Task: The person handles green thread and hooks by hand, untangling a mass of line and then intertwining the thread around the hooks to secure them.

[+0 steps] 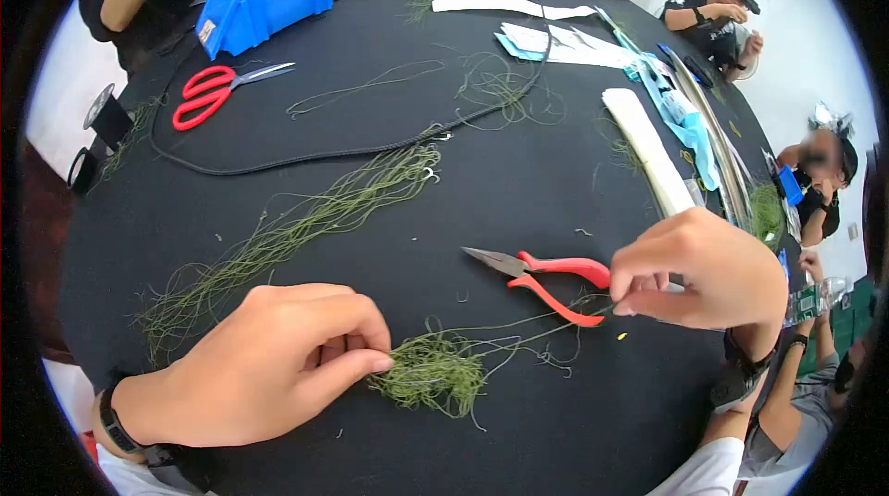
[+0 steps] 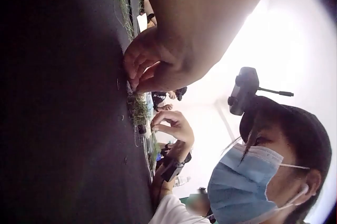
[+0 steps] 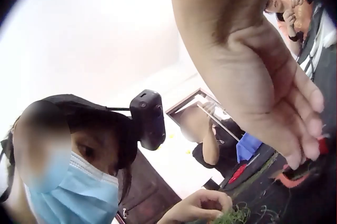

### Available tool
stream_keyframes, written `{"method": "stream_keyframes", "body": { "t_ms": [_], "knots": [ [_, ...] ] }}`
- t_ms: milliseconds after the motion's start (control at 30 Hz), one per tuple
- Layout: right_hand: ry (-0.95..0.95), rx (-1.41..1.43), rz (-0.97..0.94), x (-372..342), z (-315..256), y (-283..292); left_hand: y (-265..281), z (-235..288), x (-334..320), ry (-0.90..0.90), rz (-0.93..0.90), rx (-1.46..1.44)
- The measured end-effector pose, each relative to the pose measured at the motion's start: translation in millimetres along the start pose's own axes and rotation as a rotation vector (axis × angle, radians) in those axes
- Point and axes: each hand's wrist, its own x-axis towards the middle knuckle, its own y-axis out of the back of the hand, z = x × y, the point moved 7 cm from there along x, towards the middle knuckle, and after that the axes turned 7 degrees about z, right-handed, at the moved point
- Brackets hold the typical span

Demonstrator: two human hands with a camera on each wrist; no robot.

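Note:
A tangled clump of green line [image 1: 431, 377] lies on the black table, low in the middle of the head view. At its left edge, my left hand [image 1: 269, 362] pinches it between thumb and forefinger. My right hand [image 1: 708, 274] pinches strands of line that stretch out to the right from the clump. Between the hands lie needle-nose pliers [image 1: 567, 264] with red handles, spread apart, and the strands pass over the lower handle. Farther back, a long bundle of green line [image 1: 324, 209] is laid out diagonally, with small pale hook-like ends at its upper right.
Red-handled scissors [image 1: 206, 96], a blue bin [image 1: 269, 14] and a black spool [image 1: 109, 116] occupy the back left. A black cord [image 1: 306, 163] loops over the table. White strips [image 1: 648, 144] and blue packaging [image 1: 690, 125] lie right. Several people sit around the table.

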Motion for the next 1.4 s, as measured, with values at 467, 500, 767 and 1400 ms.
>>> {"method": "stream_keyframes", "body": {
  "t_ms": [467, 500, 767, 1400],
  "knots": [
    [-0.105, -0.034, 0.116, -2.7, 29.6, 27.5, 10.3, 13.7, -1.3, -0.128, 0.244, 0.118],
    [-0.084, -0.028, 0.127, -2.9, 28.2, 28.6, 5.8, 16.4, -1.6, -0.289, 0.199, 0.147],
    [-0.165, 0.053, 0.216, -3.4, 29.6, 35.6, -16.2, 23.7, -4.5, -0.465, 0.109, 0.231],
    [-0.274, 0.038, 0.523, -8.1, 21.2, 51.9, -9.6, 24.7, -9.6, -0.594, 0.167, 0.239]
  ]
}}
